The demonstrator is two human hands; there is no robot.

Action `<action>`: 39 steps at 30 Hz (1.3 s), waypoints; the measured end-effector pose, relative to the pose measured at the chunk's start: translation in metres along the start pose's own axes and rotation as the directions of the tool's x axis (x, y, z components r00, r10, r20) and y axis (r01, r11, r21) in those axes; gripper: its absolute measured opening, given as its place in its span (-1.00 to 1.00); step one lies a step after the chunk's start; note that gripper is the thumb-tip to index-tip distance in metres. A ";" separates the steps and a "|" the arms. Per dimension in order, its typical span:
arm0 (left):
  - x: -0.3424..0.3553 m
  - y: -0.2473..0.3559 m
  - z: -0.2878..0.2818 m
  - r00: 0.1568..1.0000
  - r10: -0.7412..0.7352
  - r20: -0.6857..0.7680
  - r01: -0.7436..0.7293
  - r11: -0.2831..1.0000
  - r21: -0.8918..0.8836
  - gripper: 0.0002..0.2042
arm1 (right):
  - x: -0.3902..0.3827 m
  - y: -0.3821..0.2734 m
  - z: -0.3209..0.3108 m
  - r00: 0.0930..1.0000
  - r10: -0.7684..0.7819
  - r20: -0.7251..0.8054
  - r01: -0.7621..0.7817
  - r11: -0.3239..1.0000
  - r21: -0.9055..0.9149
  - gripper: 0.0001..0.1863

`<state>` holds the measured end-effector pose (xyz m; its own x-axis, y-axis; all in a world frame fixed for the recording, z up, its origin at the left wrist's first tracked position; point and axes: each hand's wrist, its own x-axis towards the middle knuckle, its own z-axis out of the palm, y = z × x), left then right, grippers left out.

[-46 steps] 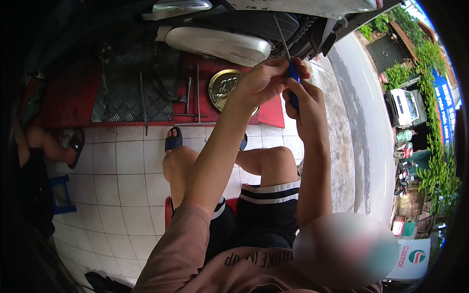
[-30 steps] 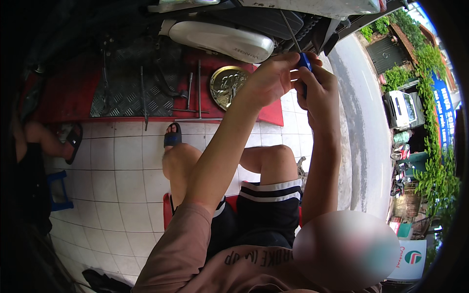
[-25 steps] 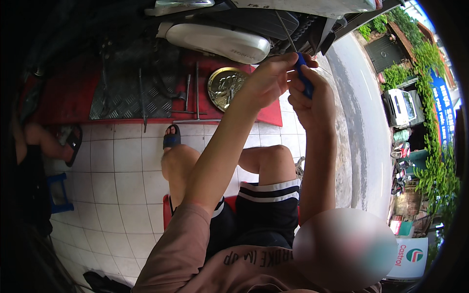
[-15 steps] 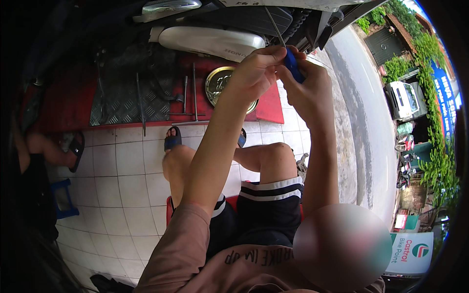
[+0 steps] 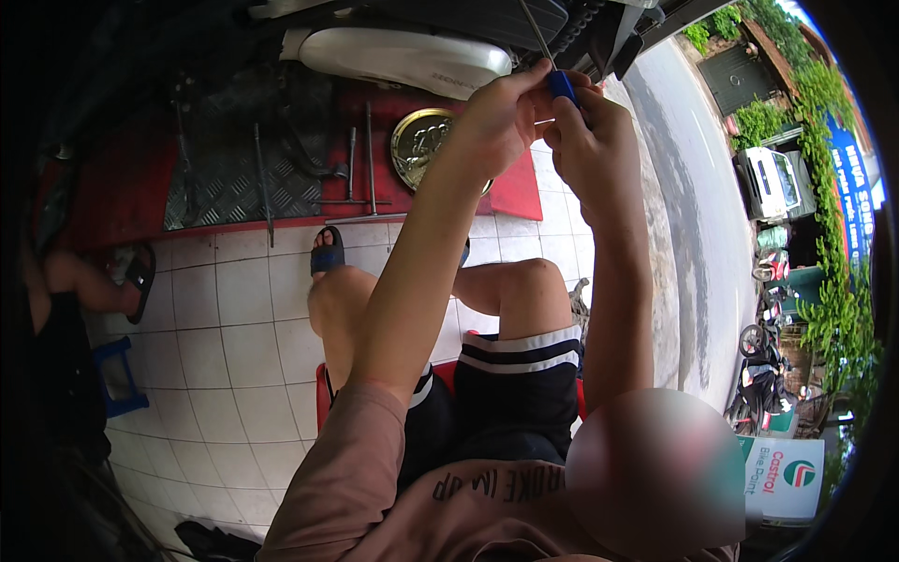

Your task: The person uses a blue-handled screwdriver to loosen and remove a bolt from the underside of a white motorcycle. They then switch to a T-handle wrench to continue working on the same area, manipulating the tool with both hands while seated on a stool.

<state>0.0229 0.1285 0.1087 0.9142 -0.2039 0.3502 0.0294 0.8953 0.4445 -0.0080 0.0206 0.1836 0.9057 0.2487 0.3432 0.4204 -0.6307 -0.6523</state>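
Note:
A screwdriver with a blue handle and a thin metal shaft is held up at the motorbike's side. Its shaft runs away from me toward dark parts of the bike, and the tip is out of view. My right hand is closed round the handle, the thumb lying along it and covering its lower end. My left hand has thumb and fingers closed where the shaft meets the handle; its other fingers are partly hidden. Just left of my hands is the bike's silver exhaust cover.
Below the bike, a round gold-rimmed tray and several metal tools, including a T-handle wrench, lie on a red platform with a tread-plate mat. Another person's leg and a blue stool are at left. A road runs along the right.
My right hand has shifted its grip, its thumb now over the handle, so less blue shows. Both hands are slightly farther up in the picture, and the view has shifted a little.

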 end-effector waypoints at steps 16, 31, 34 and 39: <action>-0.018 0.032 0.003 0.987 0.115 -0.116 -0.061 0.919 0.390 -0.61 | -0.004 -0.008 -0.013 0.852 0.233 0.470 -0.484 0.008 0.875 -0.77; 0.003 0.003 0.004 0.992 0.033 -0.123 -0.030 0.999 0.026 -0.79 | -0.012 -0.020 -0.002 0.975 -0.202 -0.089 0.144 0.888 -0.437 -0.73; 0.002 0.002 0.002 0.993 0.038 -0.109 -0.032 0.998 0.052 -0.77 | -0.012 -0.015 0.000 0.975 -0.191 -0.113 0.143 0.930 -0.338 -0.70; 0.001 -0.001 0.007 0.994 0.050 -0.092 -0.041 0.995 0.092 -0.73 | -0.007 0.011 -0.012 0.914 0.256 0.316 -0.402 0.688 0.604 -0.74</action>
<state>0.0214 0.1249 0.1142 0.9479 -0.1217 0.2943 -0.0457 0.8626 0.5038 -0.0105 0.0026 0.1817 0.9521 0.2983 -0.0668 -0.0417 -0.0898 -0.9951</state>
